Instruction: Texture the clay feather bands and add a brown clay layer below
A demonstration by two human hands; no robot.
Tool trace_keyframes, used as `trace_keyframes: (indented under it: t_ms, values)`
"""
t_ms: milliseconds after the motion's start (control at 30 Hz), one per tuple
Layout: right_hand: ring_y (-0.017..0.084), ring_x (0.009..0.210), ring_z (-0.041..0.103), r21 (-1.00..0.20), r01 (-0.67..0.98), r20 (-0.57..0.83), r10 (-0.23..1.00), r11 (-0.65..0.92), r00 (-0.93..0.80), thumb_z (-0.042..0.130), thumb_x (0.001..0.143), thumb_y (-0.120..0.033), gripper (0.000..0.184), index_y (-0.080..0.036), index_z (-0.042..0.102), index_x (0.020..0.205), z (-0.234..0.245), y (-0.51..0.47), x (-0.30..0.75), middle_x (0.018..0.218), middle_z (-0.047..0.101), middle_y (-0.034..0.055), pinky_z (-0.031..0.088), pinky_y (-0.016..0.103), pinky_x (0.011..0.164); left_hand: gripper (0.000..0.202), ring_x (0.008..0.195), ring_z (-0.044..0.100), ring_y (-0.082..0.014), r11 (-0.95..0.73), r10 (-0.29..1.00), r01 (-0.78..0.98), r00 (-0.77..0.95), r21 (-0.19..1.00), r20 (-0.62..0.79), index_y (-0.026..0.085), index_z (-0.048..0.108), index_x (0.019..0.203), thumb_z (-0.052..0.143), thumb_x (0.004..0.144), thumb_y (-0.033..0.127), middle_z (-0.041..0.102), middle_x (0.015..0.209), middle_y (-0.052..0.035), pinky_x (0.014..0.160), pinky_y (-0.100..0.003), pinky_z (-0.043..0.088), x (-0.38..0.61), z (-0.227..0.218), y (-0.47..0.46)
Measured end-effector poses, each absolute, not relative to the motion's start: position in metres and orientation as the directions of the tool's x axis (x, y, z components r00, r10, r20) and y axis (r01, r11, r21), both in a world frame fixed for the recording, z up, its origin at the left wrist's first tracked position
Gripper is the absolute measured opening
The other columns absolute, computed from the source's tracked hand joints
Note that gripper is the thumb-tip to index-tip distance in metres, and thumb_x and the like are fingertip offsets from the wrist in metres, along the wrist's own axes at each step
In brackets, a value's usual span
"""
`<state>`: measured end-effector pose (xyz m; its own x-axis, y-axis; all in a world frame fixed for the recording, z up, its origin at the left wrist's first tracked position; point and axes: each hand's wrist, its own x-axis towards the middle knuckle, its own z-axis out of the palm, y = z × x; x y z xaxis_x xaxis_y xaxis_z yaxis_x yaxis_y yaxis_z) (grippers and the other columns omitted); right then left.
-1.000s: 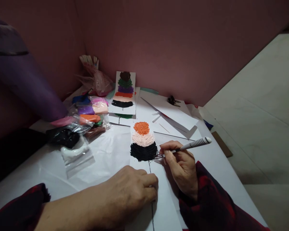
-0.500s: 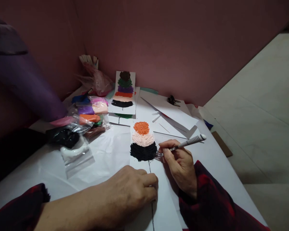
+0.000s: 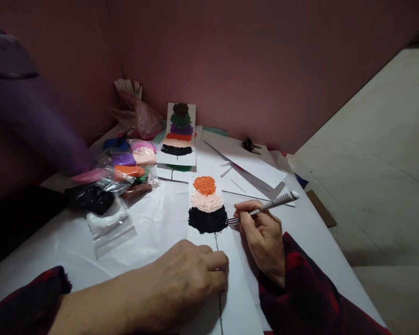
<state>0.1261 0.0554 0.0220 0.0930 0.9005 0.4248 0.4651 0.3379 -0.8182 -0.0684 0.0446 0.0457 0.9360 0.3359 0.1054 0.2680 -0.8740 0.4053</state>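
My right hand [image 3: 261, 232] is closed around a fork [image 3: 277, 203] with a patterned light handle. The fork's tines are at the right edge of a black textured clay band [image 3: 207, 219]. Above that band are a pale pink clay band [image 3: 206, 202] and an orange clay patch [image 3: 204, 185], all on a white paper strip [image 3: 235, 284] with a dark line drawn down it. My left hand [image 3: 199, 274] rests on the strip below the black clay. Its fingers are curled inward and their tips are hidden, so anything inside them cannot be seen.
Plastic bags of coloured clay [image 3: 129, 172] lie at the left. Behind stands a card with coloured bands [image 3: 178, 157], beside a pink plastic bag [image 3: 145, 118]. Folded white paper [image 3: 246, 160] and keys [image 3: 249, 145] lie at the back right. A purple cylinder [image 3: 52, 125] leans at the left.
My right hand and the fork have shifted slightly right, and the tines have drawn outward along the black clay's right edge. My left hand stays in place.
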Motion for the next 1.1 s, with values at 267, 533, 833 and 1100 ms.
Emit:
trace_keyframes:
  t_ms: [267, 533, 833, 1100]
  values:
    - [0.008, 0.054, 0.053, -0.821, 0.384, 0.466, 0.884, 0.423, 0.023, 0.052, 0.09, -0.015, 0.012, -0.019, 0.063, 0.087, 0.0252, 0.0519, 0.1233, 0.071, 0.058, -0.0019, 0.045, 0.017, 0.046, 0.01, 0.068, 0.054, -0.0133, -0.872, 0.332, 0.264, 0.938, 0.411, 0.101, 0.015, 0.057, 0.078, 0.053, 0.081, 0.006, 0.059, 0.085, -0.0006, 0.059, -0.028, 0.046, -0.0686, 0.047, 0.0454]
    - [0.008, 0.053, 0.052, -0.846, 0.353, 0.435, 0.9, 0.399, 0.026, 0.053, 0.09, -0.015, 0.011, -0.019, 0.063, 0.087, 0.0243, 0.0525, 0.1224, 0.071, 0.059, -0.0018, 0.046, 0.018, 0.046, 0.013, 0.068, 0.053, -0.0126, -0.872, 0.334, 0.27, 0.938, 0.409, 0.094, 0.015, 0.056, 0.078, 0.051, 0.08, 0.003, 0.058, 0.084, -0.0001, 0.058, -0.027, 0.045, -0.0682, 0.0481, 0.0452]
    - [0.008, 0.052, 0.052, -0.835, 0.406, 0.407, 0.913, 0.372, 0.001, 0.051, 0.09, -0.017, 0.012, -0.018, 0.062, 0.086, 0.0258, 0.0538, 0.122, 0.072, 0.059, -0.001, 0.043, 0.019, 0.044, 0.009, 0.067, 0.053, -0.0135, -0.881, 0.328, 0.254, 0.936, 0.399, 0.128, 0.015, 0.057, 0.08, 0.054, 0.08, 0.006, 0.06, 0.087, -0.0012, 0.057, -0.028, 0.045, -0.0691, 0.0449, 0.0451]
    - [0.01, 0.054, 0.054, -0.85, 0.414, 0.378, 0.925, 0.326, 0.046, 0.051, 0.089, -0.018, 0.011, -0.018, 0.062, 0.085, 0.0253, 0.0558, 0.122, 0.071, 0.059, -0.0004, 0.045, 0.022, 0.047, 0.01, 0.066, 0.054, -0.0137, -0.88, 0.332, 0.259, 0.935, 0.399, 0.126, 0.015, 0.056, 0.076, 0.056, 0.078, 0.005, 0.061, 0.084, -0.0014, 0.056, -0.028, 0.045, -0.0689, 0.0476, 0.0451]
